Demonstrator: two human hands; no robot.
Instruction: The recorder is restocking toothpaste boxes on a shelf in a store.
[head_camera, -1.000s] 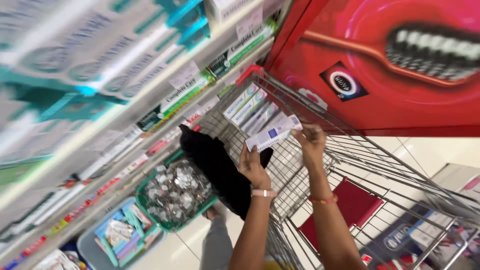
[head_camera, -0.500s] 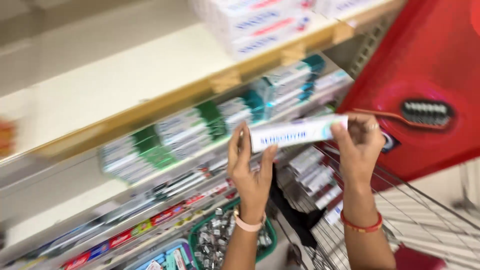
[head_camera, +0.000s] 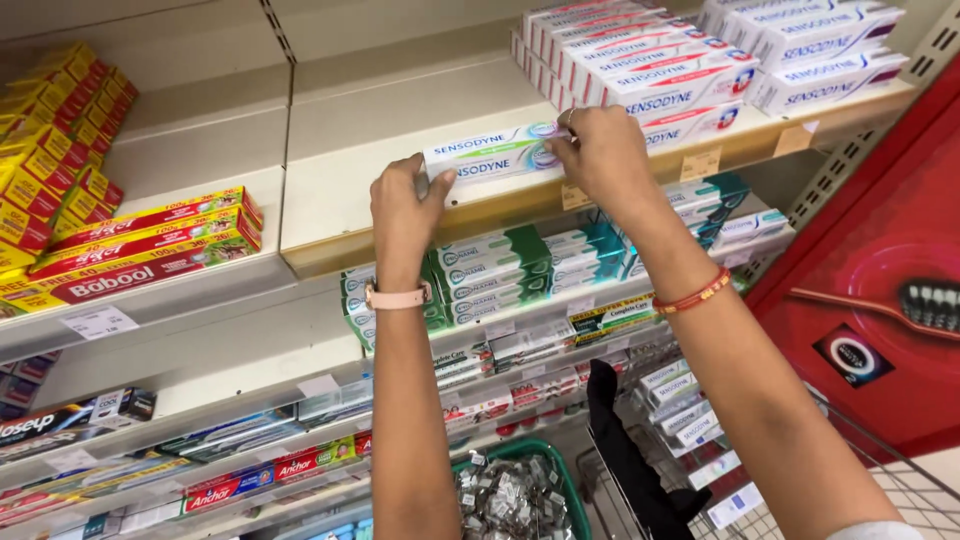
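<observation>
Below the hands: a shopping cart (head_camera: 700, 440) is holding more cartons.
Left hand (head_camera: 405, 205): gripping the left end of a white-green toothpaste carton (head_camera: 495, 152).
Right hand (head_camera: 600, 150): pinching its right end.
Carton: lying level at the shelf (head_camera: 400, 215) edge.
Beyond right hand: stacked white toothpaste boxes (head_camera: 650, 70).

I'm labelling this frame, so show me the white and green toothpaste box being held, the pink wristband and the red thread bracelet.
white and green toothpaste box (head_camera: 495, 152), head view, front face.
pink wristband (head_camera: 398, 297), head view, strap's middle.
red thread bracelet (head_camera: 698, 293), head view, band across wrist.
</observation>
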